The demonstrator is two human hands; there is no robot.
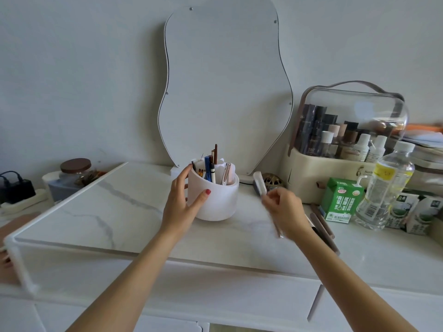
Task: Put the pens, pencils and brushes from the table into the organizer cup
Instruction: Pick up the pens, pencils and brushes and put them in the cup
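1. The marble-patterned table passes under both forearms.
2. The right hand, blurred, pinches a slim stick; I cannot tell what kind.
3. The left hand curls round the white organizer cup at mid-table, with pens upright inside.
4. Brown pencils lie just right of the right hand, near a green carton and a bottle.
5. A mirror stands behind the cup.

The white bench holds a white cup full of pens in the middle. On the right lie brown pencils, then a green carton and a clear bottle.
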